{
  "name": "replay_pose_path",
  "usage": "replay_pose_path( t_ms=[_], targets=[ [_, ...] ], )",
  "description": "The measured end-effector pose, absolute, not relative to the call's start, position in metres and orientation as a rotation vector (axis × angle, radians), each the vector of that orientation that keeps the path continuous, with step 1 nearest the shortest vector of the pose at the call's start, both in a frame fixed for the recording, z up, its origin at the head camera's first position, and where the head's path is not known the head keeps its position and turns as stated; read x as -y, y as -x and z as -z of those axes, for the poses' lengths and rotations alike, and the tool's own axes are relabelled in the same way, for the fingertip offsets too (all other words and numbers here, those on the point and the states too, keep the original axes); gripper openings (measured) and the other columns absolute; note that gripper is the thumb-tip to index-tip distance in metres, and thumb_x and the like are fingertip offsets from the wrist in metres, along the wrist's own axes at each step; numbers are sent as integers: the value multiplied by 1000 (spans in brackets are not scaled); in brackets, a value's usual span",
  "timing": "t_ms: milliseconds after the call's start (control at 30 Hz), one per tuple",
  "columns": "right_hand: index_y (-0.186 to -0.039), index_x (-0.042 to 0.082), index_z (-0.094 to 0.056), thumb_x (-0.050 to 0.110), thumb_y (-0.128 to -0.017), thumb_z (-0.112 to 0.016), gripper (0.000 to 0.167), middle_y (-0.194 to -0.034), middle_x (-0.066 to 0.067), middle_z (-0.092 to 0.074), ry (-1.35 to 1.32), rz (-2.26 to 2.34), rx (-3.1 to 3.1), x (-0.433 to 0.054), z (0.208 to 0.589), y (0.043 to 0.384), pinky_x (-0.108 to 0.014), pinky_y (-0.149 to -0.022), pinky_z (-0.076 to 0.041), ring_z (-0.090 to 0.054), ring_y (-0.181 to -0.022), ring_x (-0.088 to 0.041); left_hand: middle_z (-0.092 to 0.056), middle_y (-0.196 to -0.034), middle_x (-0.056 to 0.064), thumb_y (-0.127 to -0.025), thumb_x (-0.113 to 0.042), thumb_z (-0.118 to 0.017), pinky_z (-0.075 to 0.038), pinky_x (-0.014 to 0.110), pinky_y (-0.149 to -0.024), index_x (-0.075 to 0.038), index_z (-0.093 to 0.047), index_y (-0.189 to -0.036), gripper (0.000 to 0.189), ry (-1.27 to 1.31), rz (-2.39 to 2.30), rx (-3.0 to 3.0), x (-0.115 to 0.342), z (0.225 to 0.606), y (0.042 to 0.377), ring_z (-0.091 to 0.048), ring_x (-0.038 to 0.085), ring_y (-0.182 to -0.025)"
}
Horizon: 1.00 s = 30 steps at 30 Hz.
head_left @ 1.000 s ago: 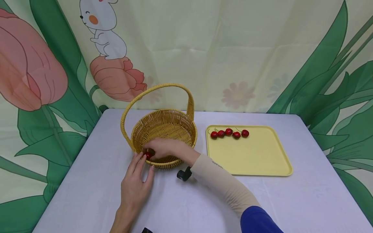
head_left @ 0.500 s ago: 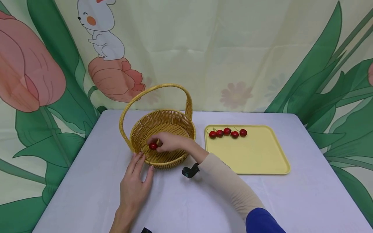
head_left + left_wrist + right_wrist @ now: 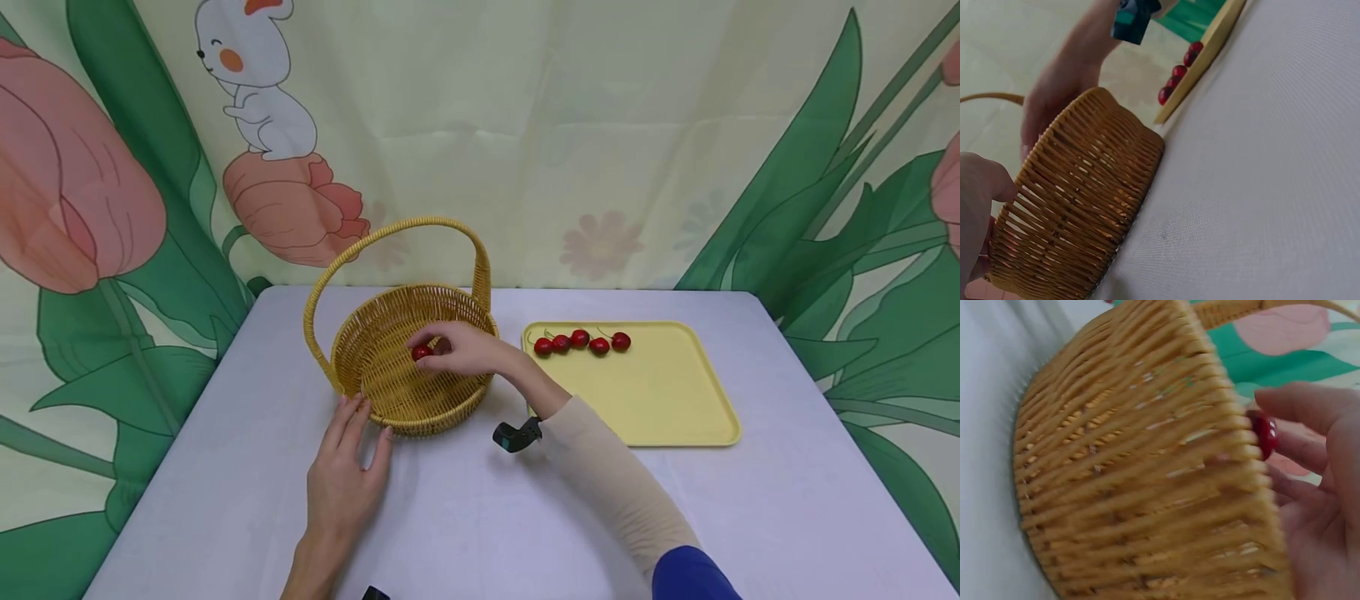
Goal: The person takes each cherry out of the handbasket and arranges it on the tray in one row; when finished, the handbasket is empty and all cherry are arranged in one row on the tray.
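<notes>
A yellow woven basket with a tall arched handle stands on the table. My right hand is over its inside and pinches a dark red cherry between thumb and fingers. In the right wrist view, the basket's rim partly hides that cherry. At the basket's front left, my left hand touches the rim with its fingertips and thumb, fingers fairly straight. The left wrist view has this hand at the basket's outer side. No other cherry shows inside the basket, though the right hand covers part of it.
Right of the basket lies a yellow tray with several cherries in a row near its back left. A white cloth covers the table. Behind hangs a printed curtain. A black wrist camera sits by my right wrist.
My right hand, pinching the cherry, has moved up and to the right from the basket's front left rim to over its middle. My left hand stays at the rim.
</notes>
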State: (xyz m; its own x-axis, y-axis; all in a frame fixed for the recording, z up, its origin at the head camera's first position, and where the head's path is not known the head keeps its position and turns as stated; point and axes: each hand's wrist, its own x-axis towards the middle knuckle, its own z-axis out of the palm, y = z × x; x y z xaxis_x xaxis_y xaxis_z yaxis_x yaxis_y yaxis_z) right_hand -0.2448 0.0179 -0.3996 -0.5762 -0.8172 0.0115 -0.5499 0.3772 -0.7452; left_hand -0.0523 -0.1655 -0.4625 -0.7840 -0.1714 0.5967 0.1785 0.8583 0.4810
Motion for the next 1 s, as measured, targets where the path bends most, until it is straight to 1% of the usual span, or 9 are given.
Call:
replay_pose_path(
  t_ms=[133,300,367,533,567,733,867,933,1000],
  targets=[
    [-131,9,-63,25,-98,-65,37,-120,-3,-67,1168,1128,-2353,-38,393,242,-27,-87,-57,-66,-98,-14,-62,-137,16,-85,-14,-77,-50,54,-101,5,-64,-128,49,10,704,2365,165,464,52,-52,38,-136],
    [-129,6,-64,16,-97,-65,33,-120,-7,-65,1144,1250,-2390,-70,385,240,-32,-90,-60,-68,-104,-19,-62,-137,15,-85,-15,-76,-51,56,-99,5,-65,-127,48,11,715,2361,165,463,51,-53,39,-135],
    [-128,6,-64,14,-96,-65,32,-121,-7,-65,1138,1276,-2411,-83,383,240,-33,-90,-60,-68,-105,-20,-62,-137,15,-85,-15,-76,-51,56,-99,6,-64,-127,48,7,717,2362,165,462,51,-53,39,-136],
    [-125,7,-65,10,-94,-68,32,-120,-8,-66,1105,1327,-2481,-116,383,237,-33,-87,-61,-70,-100,-21,-61,-138,15,-86,-16,-75,-50,55,-101,6,-64,-128,48,-1,726,2380,166,461,51,-51,38,-137],
    [-125,6,-65,10,-93,-69,32,-119,-9,-66,1092,1343,-2488,-123,383,237,-33,-85,-62,-70,-99,-21,-61,-138,15,-86,-16,-75,-50,55,-101,6,-64,-128,48,1,727,2380,166,461,51,-51,38,-137],
    [-123,4,-65,8,-91,-72,33,-115,-14,-67,990,1391,-2566,-157,385,237,-34,-78,-62,-71,-95,-24,-61,-137,16,-86,-15,-75,-51,58,-98,6,-64,-127,47,12,740,2367,166,461,51,-51,40,-136],
    [-121,4,-64,7,-90,-73,33,-116,-14,-67,872,1383,-2676,-185,387,242,-31,-81,-60,-70,-98,-27,-61,-137,17,-86,-14,-75,-51,58,-99,6,-64,-128,47,13,746,2364,166,460,51,-51,40,-137],
    [-121,4,-64,8,-90,-73,33,-117,-15,-65,813,1378,-2717,-200,390,245,-27,-83,-59,-69,-102,-30,-61,-137,17,-86,-14,-75,-51,58,-100,6,-64,-128,47,11,749,2367,166,460,51,-51,39,-137],
    [-122,3,-62,7,-91,-72,33,-119,-17,-62,751,1374,-2744,-214,395,249,-20,-83,-58,-69,-105,-33,-61,-137,17,-87,-14,-75,-51,57,-100,6,-64,-128,47,12,748,2368,166,460,51,-51,39,-138]
  ],
)
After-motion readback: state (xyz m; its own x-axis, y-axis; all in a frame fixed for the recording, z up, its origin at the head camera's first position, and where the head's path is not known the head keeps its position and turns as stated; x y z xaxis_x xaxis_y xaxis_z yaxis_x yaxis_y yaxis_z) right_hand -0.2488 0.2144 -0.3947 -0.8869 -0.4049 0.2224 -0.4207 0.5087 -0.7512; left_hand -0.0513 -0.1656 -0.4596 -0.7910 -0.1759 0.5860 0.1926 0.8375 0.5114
